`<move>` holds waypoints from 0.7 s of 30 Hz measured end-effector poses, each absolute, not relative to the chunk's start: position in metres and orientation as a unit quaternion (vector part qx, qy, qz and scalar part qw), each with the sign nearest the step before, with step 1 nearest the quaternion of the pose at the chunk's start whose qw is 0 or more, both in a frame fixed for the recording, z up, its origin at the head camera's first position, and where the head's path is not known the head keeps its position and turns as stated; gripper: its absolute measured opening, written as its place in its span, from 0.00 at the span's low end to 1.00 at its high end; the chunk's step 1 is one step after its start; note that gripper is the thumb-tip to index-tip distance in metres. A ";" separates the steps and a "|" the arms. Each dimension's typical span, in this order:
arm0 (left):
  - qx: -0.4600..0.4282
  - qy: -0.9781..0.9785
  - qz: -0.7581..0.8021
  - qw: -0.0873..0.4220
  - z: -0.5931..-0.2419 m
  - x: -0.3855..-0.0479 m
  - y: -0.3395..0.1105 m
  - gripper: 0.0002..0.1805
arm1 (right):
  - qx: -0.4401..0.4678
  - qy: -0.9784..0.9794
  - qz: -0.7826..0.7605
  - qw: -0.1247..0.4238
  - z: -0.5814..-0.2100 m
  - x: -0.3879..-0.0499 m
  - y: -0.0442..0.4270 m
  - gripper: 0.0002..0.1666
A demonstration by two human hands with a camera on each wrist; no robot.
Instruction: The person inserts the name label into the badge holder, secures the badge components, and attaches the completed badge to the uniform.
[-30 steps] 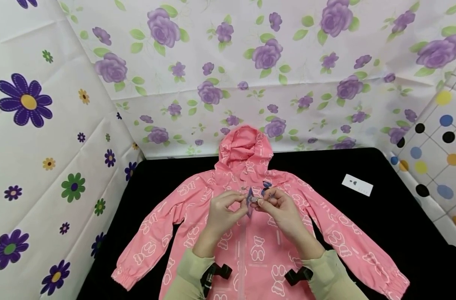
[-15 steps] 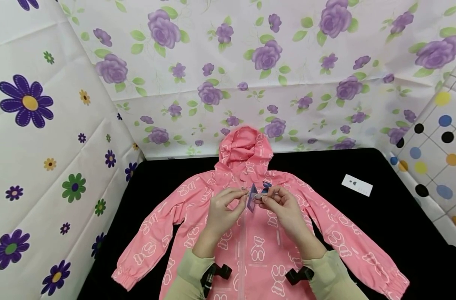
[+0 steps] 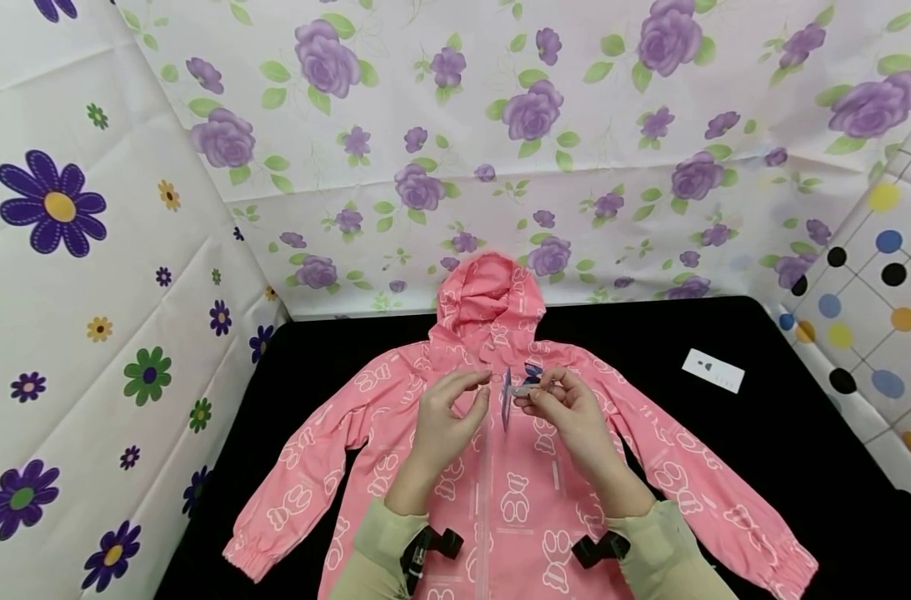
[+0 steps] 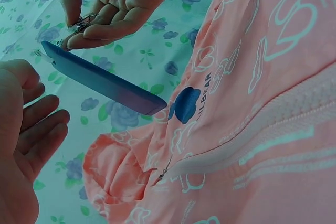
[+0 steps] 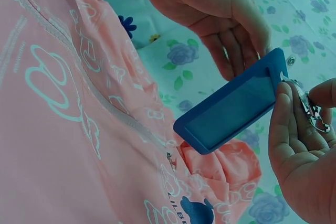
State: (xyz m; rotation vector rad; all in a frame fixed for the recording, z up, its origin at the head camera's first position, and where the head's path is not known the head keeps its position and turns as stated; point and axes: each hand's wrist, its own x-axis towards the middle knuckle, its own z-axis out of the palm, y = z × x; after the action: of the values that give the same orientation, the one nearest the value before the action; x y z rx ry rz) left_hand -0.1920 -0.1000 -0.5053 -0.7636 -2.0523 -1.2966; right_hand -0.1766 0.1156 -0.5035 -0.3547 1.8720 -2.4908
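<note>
My right hand [image 3: 575, 410] pinches a metal clip [image 5: 310, 109], from which a blue-purple card holder [image 5: 236, 103] hangs. In the head view the card holder [image 3: 507, 398] is seen nearly edge-on, between my hands. My left hand [image 3: 443, 421] stands to its left with the thumb and fingers apart, holding nothing. The left wrist view shows a gap between my left hand [image 4: 31, 114] and the card holder [image 4: 105, 80]. Below both hands a pink hooded jacket [image 3: 455, 467] with white bear outlines lies spread out, front up, with its zip along the middle.
A white card [image 3: 713, 371] lies on the black table [image 3: 650, 333], right of the jacket. Flowered cloth [image 3: 395, 150] hangs behind the table, with patterned cloth at the left and right sides. Black straps circle both wrists.
My left thumb and fingers have spread and let go of the small fastening at the card holder's edge. The card holder has shifted slightly right and now hangs from the clip in my right hand.
</note>
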 end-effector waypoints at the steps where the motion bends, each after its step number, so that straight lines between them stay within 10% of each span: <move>1: -0.283 -0.770 -0.496 0.285 -0.506 -0.192 -0.100 0.13 | -0.111 0.596 -0.795 0.004 -0.504 -0.177 0.116 0.05; 21: -0.258 -0.705 -0.658 -0.046 -0.516 -0.190 -0.104 0.30 | -0.079 0.555 -0.825 0.064 -0.501 -0.176 0.117 0.07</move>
State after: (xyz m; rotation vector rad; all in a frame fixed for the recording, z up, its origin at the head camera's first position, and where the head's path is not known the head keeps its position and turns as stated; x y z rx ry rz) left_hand -0.1896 -0.1036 -0.5157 -0.8364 -2.2832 -2.1306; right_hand -0.1758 0.1169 -0.5011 -0.2380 1.6774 -2.4933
